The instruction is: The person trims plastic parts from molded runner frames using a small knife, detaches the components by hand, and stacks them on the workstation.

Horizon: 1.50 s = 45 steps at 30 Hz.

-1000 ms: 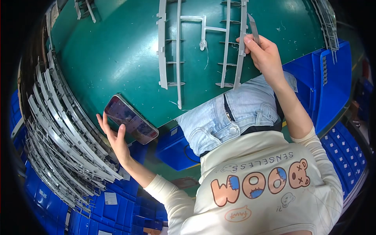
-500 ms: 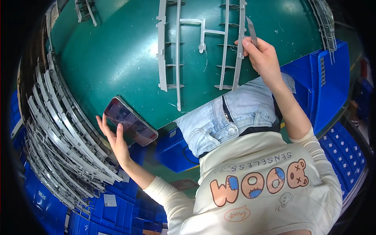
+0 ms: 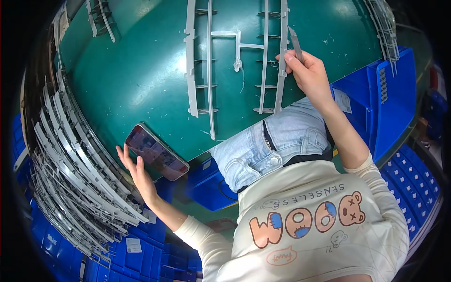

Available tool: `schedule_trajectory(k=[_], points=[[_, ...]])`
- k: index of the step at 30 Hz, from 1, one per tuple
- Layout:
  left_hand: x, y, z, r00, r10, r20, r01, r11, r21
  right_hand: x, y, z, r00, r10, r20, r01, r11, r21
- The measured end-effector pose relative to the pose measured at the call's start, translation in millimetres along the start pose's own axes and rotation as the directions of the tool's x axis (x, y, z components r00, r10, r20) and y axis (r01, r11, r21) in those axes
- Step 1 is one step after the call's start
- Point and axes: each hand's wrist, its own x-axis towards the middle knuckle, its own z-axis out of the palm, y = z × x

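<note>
My right hand (image 3: 310, 77) is closed round a slim metal craft knife (image 3: 296, 44), its pointed blade directed away from my body. Thumb and fingertips of that hand also touch the right outer strip of a grey plastic moulded frame (image 3: 190, 70). This frame lies on the green table, its long strips joined by a thin branching sprue (image 3: 238, 47). On the left, a smartphone (image 3: 157, 152) with a lit screen lies at the table's front edge. My left hand (image 3: 139, 176) is beside the phone, fingers apart, thumb at its edge.
Many grey strips (image 3: 80, 155) are stacked along the left side. More strips stand at the far right (image 3: 383, 30) and far left (image 3: 101, 19). Blue bins (image 3: 394, 98) stand below the table on both sides. The green table (image 3: 136, 66) carries small plastic scraps.
My left thumb has slid off the phone's screen to its edge. The view has shifted slightly, so the frame appears lower; my right hand keeps its hold at the strip.
</note>
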Motion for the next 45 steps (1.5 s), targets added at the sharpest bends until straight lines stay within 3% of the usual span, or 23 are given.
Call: schedule_trajectory(k=[8,23,34,38,45], points=[[-3.4,2.5,0.8,0.996,0.081,0.040,-0.085,0.989,0.120,-1.1,-3.3,0.4,1.000,0.017,-0.018,-0.017,1.000,-0.014],[-2.5,3.0,2.3,1.000,0.017,-0.011,-0.016,0.997,0.077,-2.3,-7.5,0.6,0.998,0.051,-0.023,-0.052,0.998,-0.041],[-3.1,1.8,0.4,0.995,0.089,0.040,-0.093,0.989,0.112,-2.1,-4.3,1.3,0.999,0.018,-0.026,-0.019,1.000,-0.025],[-2.0,5.2,3.3,1.000,0.019,0.009,-0.019,1.000,-0.009,-2.2,-4.0,0.6,1.000,0.017,-0.018,-0.017,1.000,-0.012],[-1.4,3.4,3.3,1.000,0.012,-0.008,-0.012,0.999,-0.039,-0.9,0.6,0.2,1.000,-0.030,-0.001,0.030,1.000,-0.009]])
